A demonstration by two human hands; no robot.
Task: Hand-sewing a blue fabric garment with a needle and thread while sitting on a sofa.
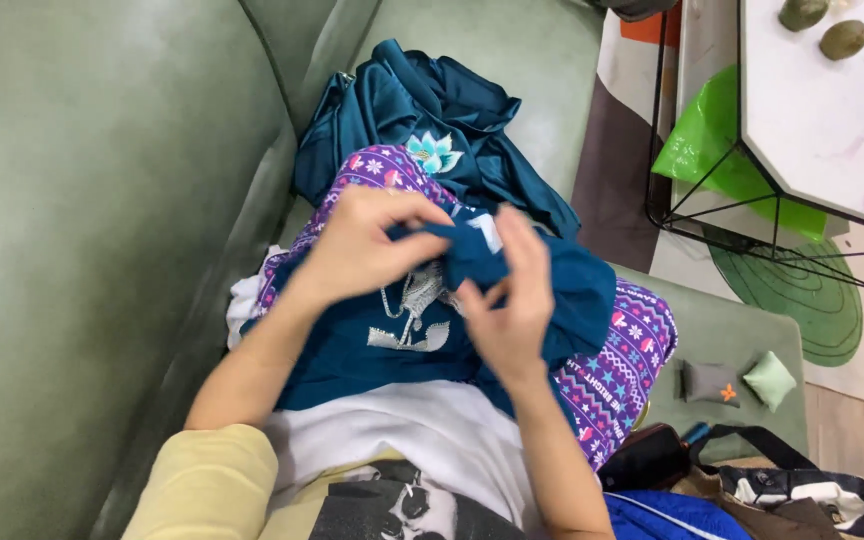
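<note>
Green sofa (82,200) fills the left and top of the view, I'm sitting on it looking down at my lap. Marble-top side surface (832,110) with a black wire frame stands off to the right, two greenish-brown rounded things (824,27) on it, a bright green plastic bag (717,140) under it, and a green round rug (802,300) on the floor below.

Teal satin garment (422,110) with a flower motif lies bunched against the sofa back, just past my hands. Purple patterned garment (612,370) spreads over my lap, partly under the rest. On top of it is the dark blue shirt (372,350) with a silvery print on its front, lying across my lap. White cloth (422,430) shows below it, nearer my body.

My left hand (357,250) is closed, pinching a fold of the blue shirt at its upper edge. My right hand (512,300) grips the same bunched part from the other side, thumb and fingers clamped on the fabric. Both hands nearly touching, the fold held up between them.

Dark bag with strap (802,490) bottom right. Two small pouches, grey (710,382) and pale green (770,380), sit side by side on the sofa arm.
</note>
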